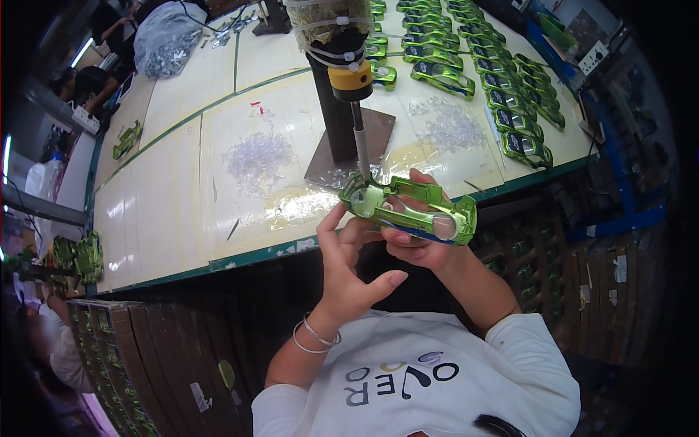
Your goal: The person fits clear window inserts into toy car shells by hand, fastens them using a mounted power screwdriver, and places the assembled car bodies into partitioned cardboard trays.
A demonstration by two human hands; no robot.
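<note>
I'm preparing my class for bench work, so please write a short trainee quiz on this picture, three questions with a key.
1. Choose: silver bangles show on which wrist, (a) right or (b) left?
2. True or false: all the clear plastic bits lie in one pile.
3. Fill in: the upright tool comes down at the picture's ____ end of the green car shell.

Key: 1. b. 2. False: one pile lies left of the stand, another pile right. 3. left.
</note>
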